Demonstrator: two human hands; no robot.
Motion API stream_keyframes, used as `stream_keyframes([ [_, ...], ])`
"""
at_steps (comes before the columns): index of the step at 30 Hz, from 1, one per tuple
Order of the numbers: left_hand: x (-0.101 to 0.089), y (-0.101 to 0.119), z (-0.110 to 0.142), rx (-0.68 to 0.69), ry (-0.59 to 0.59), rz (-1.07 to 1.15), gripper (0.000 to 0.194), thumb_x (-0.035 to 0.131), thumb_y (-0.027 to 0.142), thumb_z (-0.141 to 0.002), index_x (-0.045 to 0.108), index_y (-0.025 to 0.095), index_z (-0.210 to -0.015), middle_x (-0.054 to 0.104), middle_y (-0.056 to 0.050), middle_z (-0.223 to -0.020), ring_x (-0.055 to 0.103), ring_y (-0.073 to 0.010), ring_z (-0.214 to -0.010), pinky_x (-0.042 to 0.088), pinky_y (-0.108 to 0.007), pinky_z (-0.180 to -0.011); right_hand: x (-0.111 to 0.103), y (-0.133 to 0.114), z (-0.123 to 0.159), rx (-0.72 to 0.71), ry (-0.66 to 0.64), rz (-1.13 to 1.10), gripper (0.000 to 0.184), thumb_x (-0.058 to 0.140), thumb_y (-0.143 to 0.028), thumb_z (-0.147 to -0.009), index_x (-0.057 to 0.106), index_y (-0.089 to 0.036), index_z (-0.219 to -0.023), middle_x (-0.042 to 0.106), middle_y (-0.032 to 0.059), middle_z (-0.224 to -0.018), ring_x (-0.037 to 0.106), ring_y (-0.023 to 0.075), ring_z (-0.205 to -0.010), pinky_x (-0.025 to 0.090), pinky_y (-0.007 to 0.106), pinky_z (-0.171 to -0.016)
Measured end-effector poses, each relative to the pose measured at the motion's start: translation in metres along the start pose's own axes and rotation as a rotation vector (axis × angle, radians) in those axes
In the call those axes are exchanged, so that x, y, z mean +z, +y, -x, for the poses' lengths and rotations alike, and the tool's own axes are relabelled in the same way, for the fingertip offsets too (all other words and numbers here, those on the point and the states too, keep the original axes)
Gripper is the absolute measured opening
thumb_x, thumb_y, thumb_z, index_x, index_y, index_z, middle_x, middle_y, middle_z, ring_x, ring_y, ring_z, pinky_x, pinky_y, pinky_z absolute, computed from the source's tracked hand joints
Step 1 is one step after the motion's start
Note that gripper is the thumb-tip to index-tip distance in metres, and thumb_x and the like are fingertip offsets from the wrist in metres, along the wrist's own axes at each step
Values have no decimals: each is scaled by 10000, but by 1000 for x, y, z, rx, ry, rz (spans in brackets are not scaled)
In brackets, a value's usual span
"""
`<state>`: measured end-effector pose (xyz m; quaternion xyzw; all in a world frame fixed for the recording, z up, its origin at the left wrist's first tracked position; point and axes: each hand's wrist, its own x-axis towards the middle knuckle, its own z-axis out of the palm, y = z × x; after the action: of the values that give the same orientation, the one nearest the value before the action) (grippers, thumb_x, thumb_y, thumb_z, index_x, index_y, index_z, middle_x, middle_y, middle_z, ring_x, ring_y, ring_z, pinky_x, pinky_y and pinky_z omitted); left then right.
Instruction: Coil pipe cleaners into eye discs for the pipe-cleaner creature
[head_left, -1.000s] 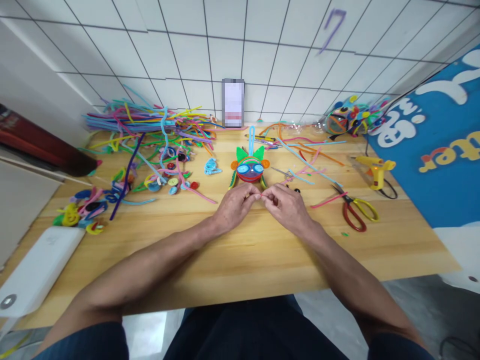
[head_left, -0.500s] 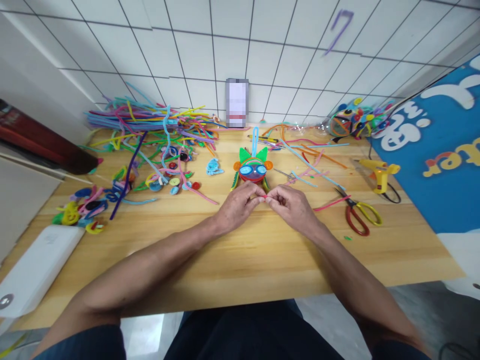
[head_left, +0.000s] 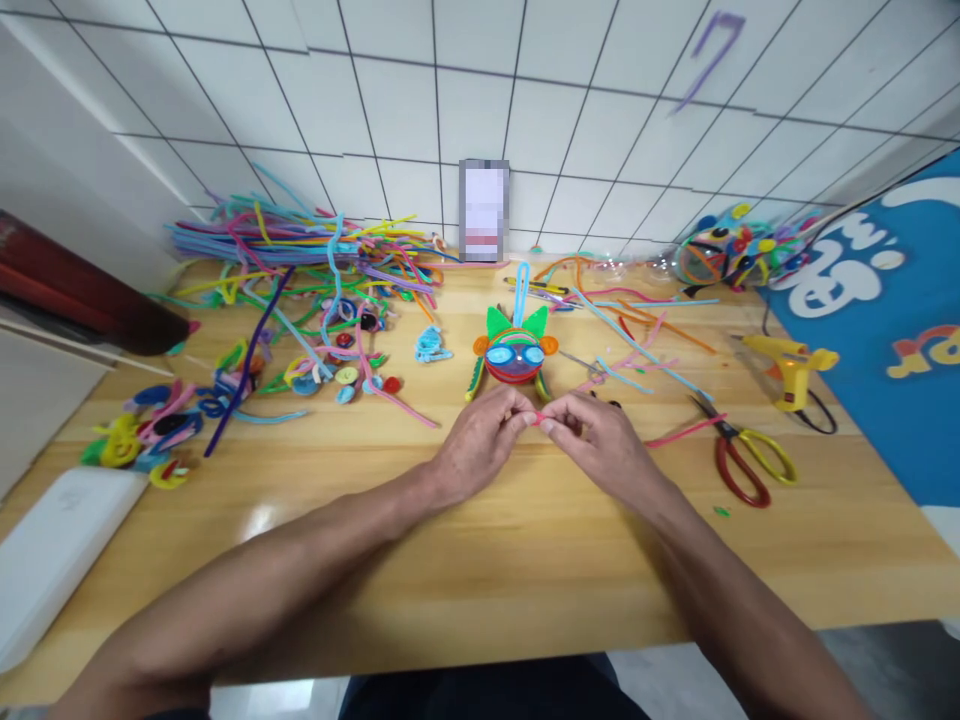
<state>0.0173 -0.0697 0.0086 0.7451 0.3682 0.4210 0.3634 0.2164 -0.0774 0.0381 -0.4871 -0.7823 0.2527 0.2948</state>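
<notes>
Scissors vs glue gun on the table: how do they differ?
The scissors have one red and one yellow handle; the glue gun is mostly yellow. The glue gun has a dark cord; the scissors have dark blades, no cord. Both rest on the wooden table.

The person wears plain, near-black navy clothing (head_left: 480,692), visible below the table's (head_left: 465,590) near edge and slightly bluer at its right side, and a dark short sleeve (head_left: 176,714) above the bare left forearm (head_left: 262,580).
</notes>
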Motion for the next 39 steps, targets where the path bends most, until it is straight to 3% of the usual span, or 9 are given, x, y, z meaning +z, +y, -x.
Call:
stream_keyframes([
  [6, 0, 1, -2, -107, -12, 109, 150, 573, 266, -1016, 621, 182, -901, 666, -16, -830, 599, -147, -753, 476, -265, -719, 0, 3, 0, 43, -10, -62, 129, 602, -215, -931, 637, -215, -807, 618, -23, -679, 552, 125, -602, 410, 249, -562],
  [12, -1, -8, -2, 32, -114, -68, 109, 542, 212, -1024, 636, 197, -973, 693, -43, -911, 636, -170, -843, 494, -285, -774, 2, 5, 4, -87, -6, 106, 163, 558, -140, -937, 602, -221, -803, 607, -7, -702, 545, 125, -612, 412, 254, -581],
  [16, -2, -8, -2, 59, -104, -60, 144, 529, 168, -1017, 627, 188, -915, 674, -37, -847, 620, -159, -797, 476, -269, -726, 3, 4, 4, -108, 7, 132, 174, 552, -142, -964, 607, -220, -819, 615, -2, -713, 566, 126, -627, 429, 255, -590],
  [20, -1, -2, -3, -51, -40, 58, 140, 587, 197, -1000, 638, 181, -871, 642, -1, -748, 571, -125, -675, 435, -244, -637, 2, 4, 2, -51, -3, 47, 125, 580, -163, -962, 654, -230, -887, 666, 2, -749, 616, 137, -658, 470, 261, -615],
  [25, 3, -1, -1, -153, 0, 108, 152, 621, 256, -992, 670, 186, -866, 634, 12, -701, 535, -116, -611, 415, -245, -592, 5, 4, 1, 10, 38, -6, 134, 601, -159, -926, 643, -241, -829, 629, -24, -669, 577, 130, -579, 444, 255, -544],
  [28, 4, -5, 1, -88, -39, -2, 72, 612, 220, -987, 676, 200, -962, 677, -15, -803, 602, -146, -710, 474, -267, -664, 8, 6, 3, -58, 43, 74, 174, 569, -111, -907, 605, -236, -792, 612, -18, -669, 558, 127, -579, 423, 254, -533],
  [33, 0, -8, 2, 54, -126, -174, 181, 490, 178, -1029, 645, 192, -936, 676, -65, -890, 631, -189, -850, 507, -299, -753, 9, 7, 5, -161, 44, 238, 186, 555, -95, -921, 592, -223, -791, 616, 0, -699, 559, 131, -606, 440, 271, -586],
  [39, 1, -6, 1, -17, -37, -70, 100, 561, 174, -1000, 635, 189, -936, 667, -30, -839, 605, -148, -737, 474, -262, -676, 5, 6, 2, -109, 64, 109, 151, 579, -156, -975, 663, -233, -876, 684, 15, -775, 637, 148, -686, 486, 281, -636],
])
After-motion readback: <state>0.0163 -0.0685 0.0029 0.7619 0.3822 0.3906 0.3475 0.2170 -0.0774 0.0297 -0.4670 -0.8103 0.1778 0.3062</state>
